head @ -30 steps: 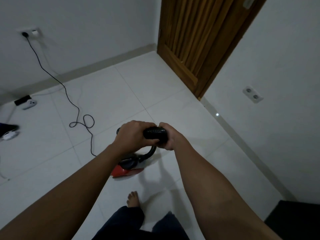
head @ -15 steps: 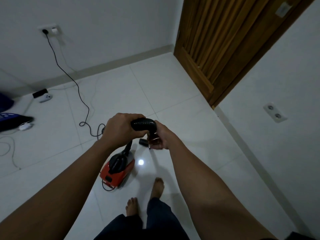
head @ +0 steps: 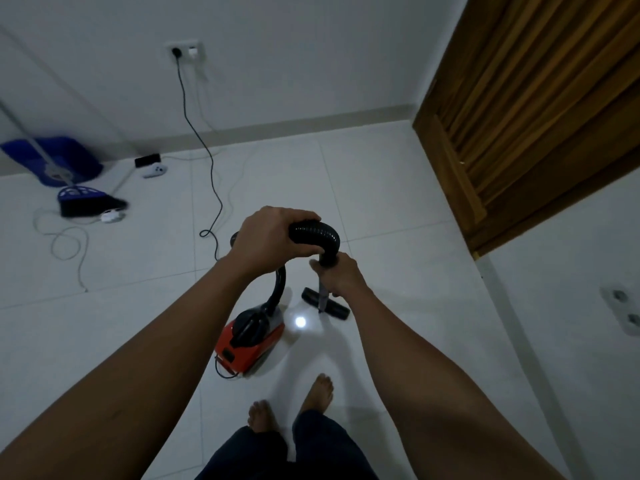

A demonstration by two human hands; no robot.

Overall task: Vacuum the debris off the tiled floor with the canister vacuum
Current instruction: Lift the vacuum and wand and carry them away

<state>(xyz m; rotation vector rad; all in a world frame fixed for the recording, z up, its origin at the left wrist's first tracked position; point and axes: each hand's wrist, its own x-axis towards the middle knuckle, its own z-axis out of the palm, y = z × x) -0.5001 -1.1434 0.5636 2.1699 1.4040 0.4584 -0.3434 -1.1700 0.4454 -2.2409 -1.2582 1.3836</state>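
While left hand (head: 273, 237) wraps hose (head: 317, 233) at bend, right hand (head: 337, 277) curled round wand (head: 322, 301) just below: hose soft, flexy; wand stiff, better steering hold; floor head (head: 339, 310) beneath right grip; canister vacuum (head: 249, 337) below left, probably light.

Wooden door (head: 519, 133) at rt; blue dustpan (head: 83, 157), controller (head: 156, 171) by far wall.

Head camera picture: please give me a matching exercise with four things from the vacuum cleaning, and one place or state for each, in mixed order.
Things:
1. hose
2. tube
3. vacuum body
4. cord

Places or states:
A. plugged into the wall socket
B. gripped by the left hand
C. on the tiles, ahead of the bare feet
D. gripped by the right hand

Pairs: 1-B, 2-D, 3-C, 4-A.
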